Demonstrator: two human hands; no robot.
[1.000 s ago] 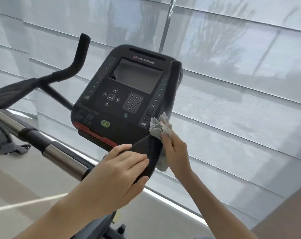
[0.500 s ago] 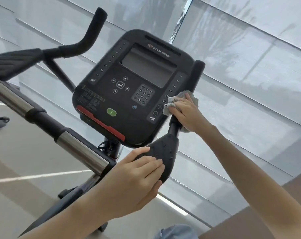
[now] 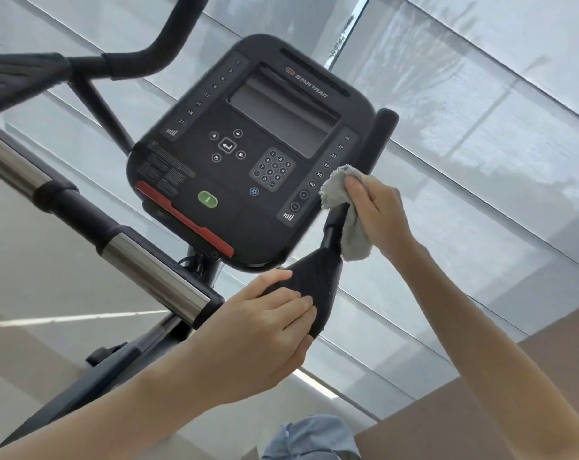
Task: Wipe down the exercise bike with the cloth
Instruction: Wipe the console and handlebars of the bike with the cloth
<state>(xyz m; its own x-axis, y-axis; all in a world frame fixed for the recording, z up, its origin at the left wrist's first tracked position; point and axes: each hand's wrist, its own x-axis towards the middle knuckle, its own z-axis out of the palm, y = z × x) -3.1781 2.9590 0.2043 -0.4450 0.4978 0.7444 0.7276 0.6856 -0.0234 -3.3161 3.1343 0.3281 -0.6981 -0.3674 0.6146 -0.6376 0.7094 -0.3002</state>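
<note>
Your grey cloth (image 3: 354, 237) is bunched round the black right-hand grip post (image 3: 382, 137) of the exercise bike (image 3: 168, 280), just beside the right edge of the console (image 3: 248, 227). Your right hand (image 3: 377, 207) clamps the cloth against the post, fingers curled over it. Lower down, your left hand (image 3: 268, 327) grips the flat black pad (image 3: 314, 277) at the foot of that post, bracing it.

You look to be in the middle of wiping this post. The top of it stands bare above the cloth, so the next stroke calls for sliding the wrapped cloth up to the tip while you keep squeezing.

The console reads "STAR TRAC" above its screen. Numbers run up both side edges: 12, 15, 18, 21 on the left, and 24 to 40 on the right. A number keypad (image 3: 273, 171) sits below the screen.
</note>
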